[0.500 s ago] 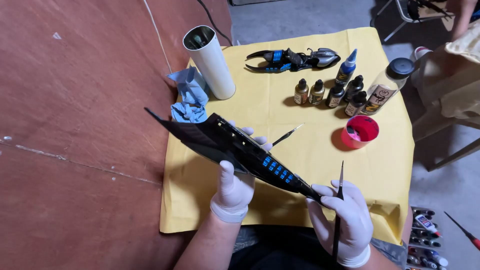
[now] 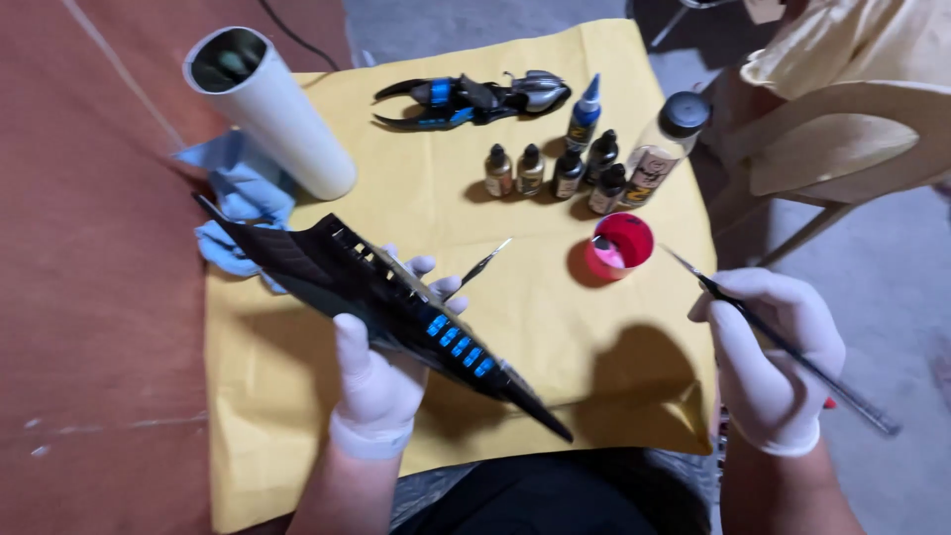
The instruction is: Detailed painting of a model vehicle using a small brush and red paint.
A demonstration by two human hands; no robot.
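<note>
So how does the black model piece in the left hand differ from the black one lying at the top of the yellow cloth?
The held model piece is long, straight and tapers to points; the lying piece is shorter, with curved claw-like ends. The held one has a row of small blue squares; the lying one has one blue band and a silvery end. The left hand holds the first tilted above the yellow cloth; the second rests on it. Both are mostly black.

One head-worn view — looking down

We looked steeply down from head height at the yellow cloth (image 2: 555, 297) on the table — close in, our own forearms entering from the frame's bottom edge.
</note>
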